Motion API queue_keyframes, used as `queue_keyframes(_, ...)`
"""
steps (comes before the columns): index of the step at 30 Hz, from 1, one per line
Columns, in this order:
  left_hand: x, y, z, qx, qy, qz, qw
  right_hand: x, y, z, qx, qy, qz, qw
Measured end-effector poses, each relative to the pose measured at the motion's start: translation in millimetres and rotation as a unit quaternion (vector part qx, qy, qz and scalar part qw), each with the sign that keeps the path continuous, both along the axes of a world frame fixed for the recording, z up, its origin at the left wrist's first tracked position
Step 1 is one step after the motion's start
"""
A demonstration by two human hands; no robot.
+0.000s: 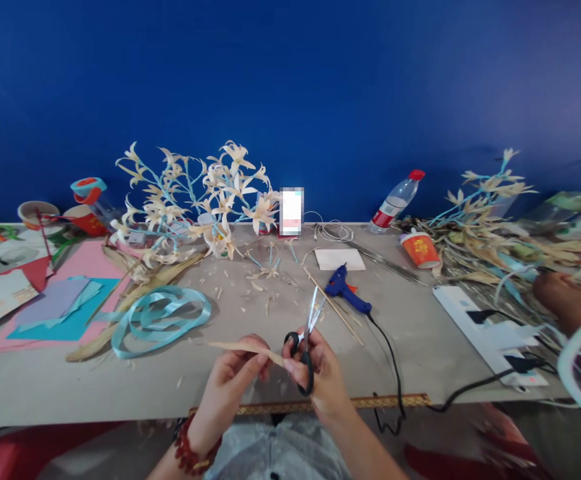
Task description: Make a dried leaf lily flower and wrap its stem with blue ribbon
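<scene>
My left hand (235,377) pinches a narrow cream strip of dried husk (228,346), which lies across the fingers and tapers to a point on the left. In my right hand (328,383) are black-handled scissors (307,377), their blades pointing up and away and slightly apart. The right thumb and fingertip also touch the strip's right end. Beyond the hands lie a blue glue gun (348,291) with a black cord, a thin wooden stick (343,313) and scattered husk scraps. A coil of light blue ribbon (160,320) rests to the left.
Husk flowers on blue stems (220,193) stand at the back. Coloured paper sheets (70,310) lie left. A bottle (395,203), a red paper cup (419,250) and a white power strip (485,337) are on the right, beside another person's hand (560,297).
</scene>
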State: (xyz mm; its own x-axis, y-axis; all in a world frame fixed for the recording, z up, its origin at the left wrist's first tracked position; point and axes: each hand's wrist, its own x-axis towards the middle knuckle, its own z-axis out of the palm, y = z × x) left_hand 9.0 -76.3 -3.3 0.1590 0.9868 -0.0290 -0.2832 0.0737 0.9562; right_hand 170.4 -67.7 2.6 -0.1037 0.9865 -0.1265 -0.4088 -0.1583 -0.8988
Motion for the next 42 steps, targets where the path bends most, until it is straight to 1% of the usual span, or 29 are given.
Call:
queue_keyframes(3,-1,2,2.6,0.048,0.046,0.003,0.998,-1,0,-1.2,-0.035,0.022,0.015,0.999)
queue_keyframes(8,-6,10,4.9,0.176,0.091,0.0,0.98,-5,0,2.9,-0.089,0.05,0.097,0.99)
queue_keyframes(10,-8,12,2.8,0.206,0.105,-0.004,0.973,-6,-1,5.2,-0.089,0.062,0.094,0.99)
queue_keyframes(11,-8,11,1.3,0.2,0.105,-0.002,0.974,-6,-1,5.7,-0.078,0.063,0.083,0.991)
queue_keyframes(12,-7,10,-0.4,0.179,0.094,0.006,0.979,-6,-1,5.5,-0.061,0.06,0.07,0.994)
queue_keyframes(15,-1,5,-4.1,0.057,0.003,0.023,0.998,-6,-3,1.4,0.005,0.025,0.043,0.999)
queue_keyframes(17,5,2,-4.1,0.002,-0.058,-0.001,0.998,-4,-3,-2.8,0.043,-0.011,0.031,0.999)
queue_keyframes(18,7,1,-3.5,-0.005,-0.073,-0.015,0.997,-3,-3,-4.6,0.056,-0.031,0.029,0.998)
queue_keyframes(20,9,0,-2.0,0.0,-0.068,-0.024,0.997,-2,-3,-6.9,0.068,-0.067,0.028,0.995)
queue_keyframes(22,9,0,-1.1,0.007,-0.051,-0.014,0.999,-1,-3,-7.6,0.065,-0.084,0.033,0.994)
queue_keyframes(26,6,1,-1.9,0.001,-0.035,-0.01,0.999,0,-2,-7.7,0.052,-0.062,0.051,0.995)
queue_keyframes(32,2,2,-1.2,0.011,0.006,0.011,1.0,-2,1,-7.2,0.05,-0.025,0.05,0.997)
queue_keyframes(34,1,2,0.8,0.021,0.028,0.016,0.999,-3,1,-6.4,0.057,-0.043,0.037,0.997)
queue_keyframes(37,1,2,4.8,0.038,0.055,0.009,0.998,-4,0,-4.4,0.071,-0.099,0.019,0.992)
queue_keyframes(42,0,1,8.2,0.049,0.068,0.011,0.996,-3,-1,2.7,0.084,-0.129,0.03,0.988)
